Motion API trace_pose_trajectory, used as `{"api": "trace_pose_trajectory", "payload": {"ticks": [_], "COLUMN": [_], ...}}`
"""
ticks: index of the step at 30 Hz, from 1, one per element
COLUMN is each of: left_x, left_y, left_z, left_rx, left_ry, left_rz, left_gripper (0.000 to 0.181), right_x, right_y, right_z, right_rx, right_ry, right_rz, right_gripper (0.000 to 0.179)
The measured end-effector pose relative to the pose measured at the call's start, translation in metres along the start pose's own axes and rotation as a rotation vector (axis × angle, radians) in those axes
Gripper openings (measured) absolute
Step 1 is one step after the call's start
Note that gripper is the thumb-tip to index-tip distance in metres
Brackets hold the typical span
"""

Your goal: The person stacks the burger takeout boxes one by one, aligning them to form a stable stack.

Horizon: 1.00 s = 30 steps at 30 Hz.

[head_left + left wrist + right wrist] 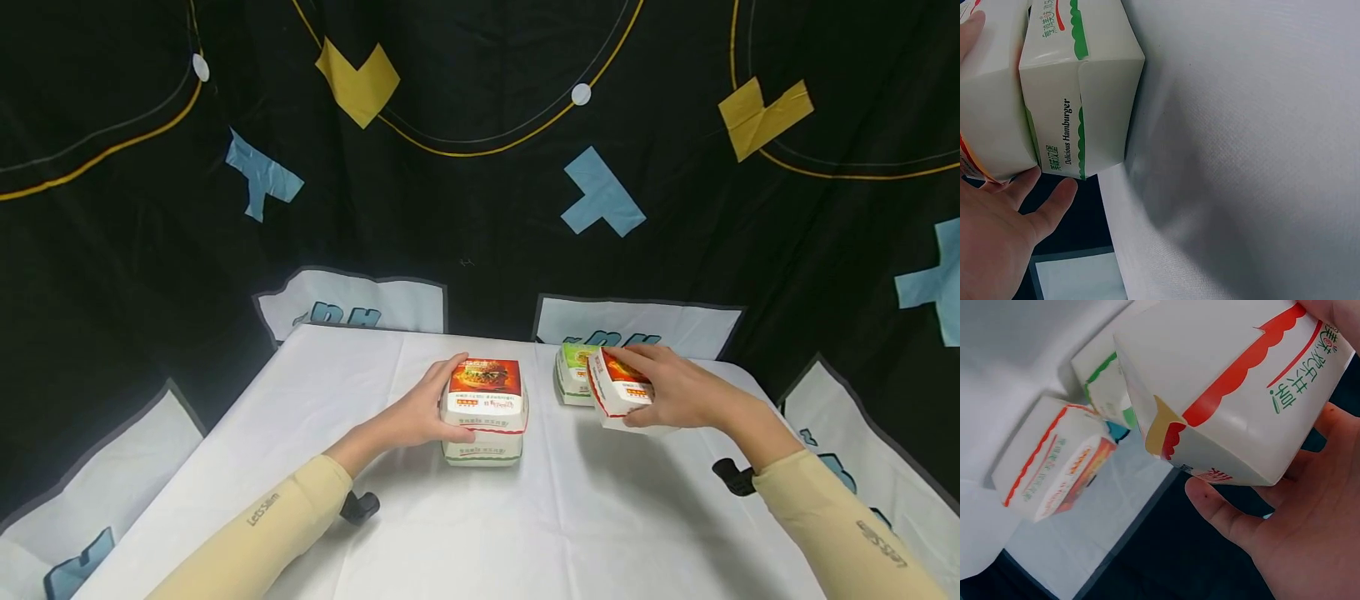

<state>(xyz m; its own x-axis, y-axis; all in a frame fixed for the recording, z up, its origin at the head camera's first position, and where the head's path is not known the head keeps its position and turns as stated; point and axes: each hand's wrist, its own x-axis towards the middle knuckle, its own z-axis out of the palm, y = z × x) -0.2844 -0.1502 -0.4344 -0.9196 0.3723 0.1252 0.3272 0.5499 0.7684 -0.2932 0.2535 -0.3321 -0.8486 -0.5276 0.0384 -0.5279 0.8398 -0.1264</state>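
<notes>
A: First entry?
B: Red-trimmed hamburger box (617, 395), carton, lid down; contents hidden. Location: above the white-covered table (480, 533), in the right hand (686, 392).
A: Position of fingers?
B: Grasping — thumb on the near face, fingers over the far side, palm to the box's right.
A: Orientation?
B: Tilted, burger picture upward, scalloped red edge toward the person. Nearly square; I cannot tell a long axis.
A: Neighbours?
B: Green-trimmed box (572, 383), standing on the table just left of it, lid down. A second red-trimmed box (1050, 459), beside the green one, shows in the right wrist view.
A: Next lot?
B: A stack of two — upper red-trimmed box (485, 396) resting on lower green-trimmed box (483, 452), lettered "Delicious Hamburger". Both upright, lids down, contents hidden; upper front panel faces the person.
A: Other hand?
B: Left hand (423, 408), gripping the upper box from its left: thumb at the near corner, fingers behind.
A: Surroundings?
B: Beige sleeves (262, 521); black curtain (480, 225) behind, with blue tape pieces (603, 193).
</notes>
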Motion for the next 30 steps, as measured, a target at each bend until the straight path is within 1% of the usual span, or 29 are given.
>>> {"api": "trace_pose_trajectory", "payload": {"ticks": [11,17,21,30], "left_x": [0.001,0.000,0.000,0.002], "left_y": [0.002,0.004,0.005,0.001], "left_z": [-0.001,-0.002,-0.002,0.000], "left_rx": [0.003,-0.002,-0.012,-0.007], "left_ry": [-0.003,-0.010,-0.006,-0.009], "left_rz": [0.007,-0.005,0.001,0.012], "left_gripper": [0.124,0.125,0.125,0.126], "right_x": [0.012,0.018,0.023,0.032], "right_y": [-0.020,-0.029,-0.034,-0.044], "right_z": [-0.014,-0.016,-0.018,-0.019], "right_rx": [-0.011,-0.008,-0.009,-0.014], "right_ry": [0.015,0.002,-0.001,0.008], "right_rz": [-0.031,-0.021,-0.016,-0.028], "right_gripper": [0.096,0.094,0.093,0.092]}}
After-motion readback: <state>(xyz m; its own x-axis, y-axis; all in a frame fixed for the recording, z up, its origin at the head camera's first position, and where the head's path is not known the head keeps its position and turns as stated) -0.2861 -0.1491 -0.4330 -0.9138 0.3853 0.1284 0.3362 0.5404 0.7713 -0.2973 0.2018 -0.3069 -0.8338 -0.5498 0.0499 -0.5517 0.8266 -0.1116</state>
